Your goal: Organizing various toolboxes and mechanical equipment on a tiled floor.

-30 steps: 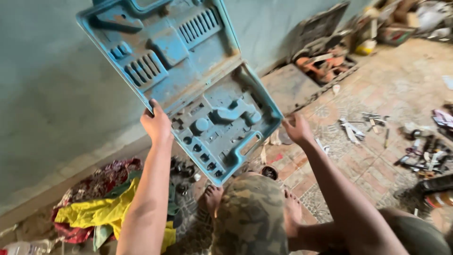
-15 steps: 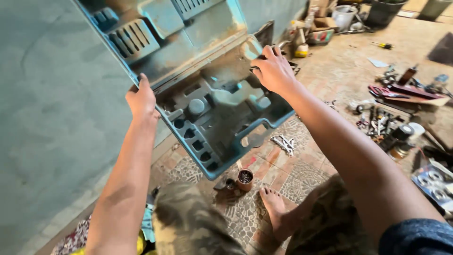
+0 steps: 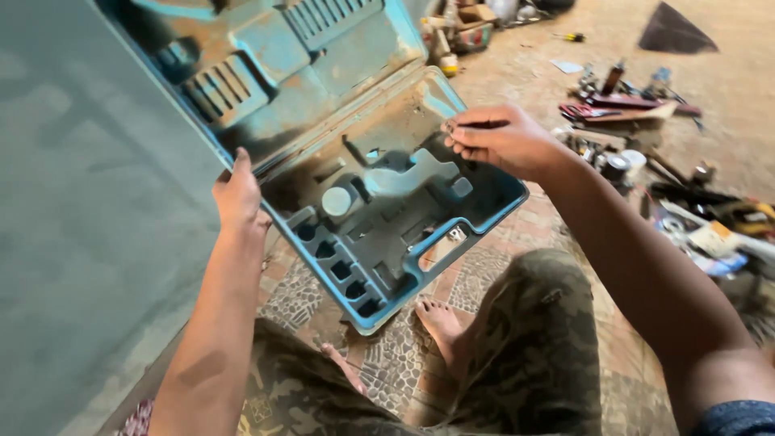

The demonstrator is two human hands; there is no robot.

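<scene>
Left hand fingers: the left hand (image 3: pixel 236 194) is closed on the left edge of the open, worn blue plastic tool case (image 3: pixel 363 186), near the hinge line; the thumb points up along the rim.
Right hand fingers: the fingers (image 3: pixel 462 139) of the right hand (image 3: pixel 504 141) are curled narrow and pinched together over the right part of the lower tray. Something small may be between them, but I cannot tell what it is.
Tool case: it is held in the air, open and tilted, above the person's lap. The lid with ribbed moulded shapes stands up toward the grey-green wall (image 3: pixel 73 226); the lower tray, with moulded recesses and a row of small square pockets, slopes down toward the knees. Brown dust lies in the tray.
Body: camouflage-pattern trousers (image 3: pixel 525 355) and a bare foot (image 3: pixel 440 323) are under the low corner of the case.
Floor: patterned tile floor (image 3: pixel 622 347), reddish and grey.
Around: scattered hand tools and metal parts (image 3: pixel 638 105) lie on the floor to the right, well apart from the case; small boxes and containers (image 3: pixel 468 20) stand near the wall at the top.
</scene>
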